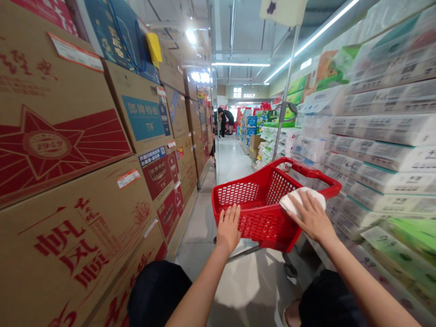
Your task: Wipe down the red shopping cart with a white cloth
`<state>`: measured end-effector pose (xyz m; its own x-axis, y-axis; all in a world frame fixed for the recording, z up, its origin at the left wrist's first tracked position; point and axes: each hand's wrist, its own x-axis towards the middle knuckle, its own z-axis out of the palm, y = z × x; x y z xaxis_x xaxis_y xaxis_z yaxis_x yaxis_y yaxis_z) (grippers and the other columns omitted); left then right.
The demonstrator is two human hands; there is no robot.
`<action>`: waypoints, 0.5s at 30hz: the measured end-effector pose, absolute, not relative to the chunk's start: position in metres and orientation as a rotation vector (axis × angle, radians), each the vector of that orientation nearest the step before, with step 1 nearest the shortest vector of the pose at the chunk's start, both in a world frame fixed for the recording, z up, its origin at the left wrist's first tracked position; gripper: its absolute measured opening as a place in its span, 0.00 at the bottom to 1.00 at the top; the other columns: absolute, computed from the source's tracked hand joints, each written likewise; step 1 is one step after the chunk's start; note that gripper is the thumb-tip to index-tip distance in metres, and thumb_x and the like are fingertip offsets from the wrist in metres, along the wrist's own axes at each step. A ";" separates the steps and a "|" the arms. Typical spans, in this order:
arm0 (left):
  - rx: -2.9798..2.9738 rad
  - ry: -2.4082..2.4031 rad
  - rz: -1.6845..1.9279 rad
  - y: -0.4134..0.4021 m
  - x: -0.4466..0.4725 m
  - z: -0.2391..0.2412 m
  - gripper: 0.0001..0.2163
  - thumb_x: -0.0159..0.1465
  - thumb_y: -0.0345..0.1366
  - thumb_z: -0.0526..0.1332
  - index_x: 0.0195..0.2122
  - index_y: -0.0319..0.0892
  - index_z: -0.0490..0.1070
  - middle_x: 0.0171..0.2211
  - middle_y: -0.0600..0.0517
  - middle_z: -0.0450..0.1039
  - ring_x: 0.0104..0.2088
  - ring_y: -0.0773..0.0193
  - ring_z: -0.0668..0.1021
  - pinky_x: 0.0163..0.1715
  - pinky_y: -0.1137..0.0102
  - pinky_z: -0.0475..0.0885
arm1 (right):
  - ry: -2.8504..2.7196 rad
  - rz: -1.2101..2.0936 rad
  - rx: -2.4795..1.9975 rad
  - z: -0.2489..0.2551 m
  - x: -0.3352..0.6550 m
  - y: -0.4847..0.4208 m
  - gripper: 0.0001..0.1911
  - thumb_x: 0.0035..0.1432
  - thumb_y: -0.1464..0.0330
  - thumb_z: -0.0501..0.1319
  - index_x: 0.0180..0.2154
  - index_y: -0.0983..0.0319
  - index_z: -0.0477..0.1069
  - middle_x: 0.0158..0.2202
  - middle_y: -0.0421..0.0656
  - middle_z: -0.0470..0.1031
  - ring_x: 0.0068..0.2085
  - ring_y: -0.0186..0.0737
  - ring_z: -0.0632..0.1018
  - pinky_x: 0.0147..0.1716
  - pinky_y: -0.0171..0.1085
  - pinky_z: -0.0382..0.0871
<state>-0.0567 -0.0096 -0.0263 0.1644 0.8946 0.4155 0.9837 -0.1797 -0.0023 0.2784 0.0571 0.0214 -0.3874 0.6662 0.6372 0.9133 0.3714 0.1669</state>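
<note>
Bright ceiling lights shine over a store aisle with a pale, glossy tiled floor, where a red plastic shopping cart with perforated basket walls stands before the person. Left of the cart rise stacks of brown printed cardboard cartons; right of it are piled white plastic-wrapped packs, partly blurred. Far beyond the cart, a dark-clothed person bends forward. The left hand lies at the cart's near rim, fingers extended and nearly together; the right hand, fingers slightly spread, lies flat over a soft white cloth at the cart's handle end.
</note>
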 end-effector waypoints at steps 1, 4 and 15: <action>-2.151 -1.805 -0.473 -0.011 -0.054 -0.027 0.42 0.61 0.38 0.59 0.73 0.42 0.36 0.73 0.48 0.41 0.71 0.53 0.51 0.69 0.53 0.46 | -2.127 -0.699 -1.398 0.022 0.282 0.059 0.34 0.68 0.52 0.50 0.70 0.53 0.47 0.74 0.41 0.32 0.72 0.58 0.43 0.66 0.59 0.49; -2.077 -1.784 -0.486 -0.015 -0.048 -0.031 0.44 0.61 0.39 0.60 0.73 0.41 0.33 0.73 0.47 0.39 0.70 0.51 0.52 0.69 0.53 0.47 | -2.028 -0.661 -1.446 0.015 0.266 0.061 0.35 0.67 0.51 0.50 0.70 0.55 0.50 0.74 0.42 0.30 0.72 0.61 0.41 0.66 0.61 0.49; -2.022 -1.760 -0.498 -0.032 -0.059 -0.033 0.46 0.58 0.35 0.59 0.73 0.39 0.31 0.73 0.45 0.37 0.68 0.48 0.58 0.67 0.53 0.52 | -2.366 -0.438 -1.052 -0.013 0.155 0.016 0.37 0.66 0.51 0.53 0.71 0.53 0.47 0.74 0.43 0.39 0.72 0.56 0.45 0.67 0.58 0.48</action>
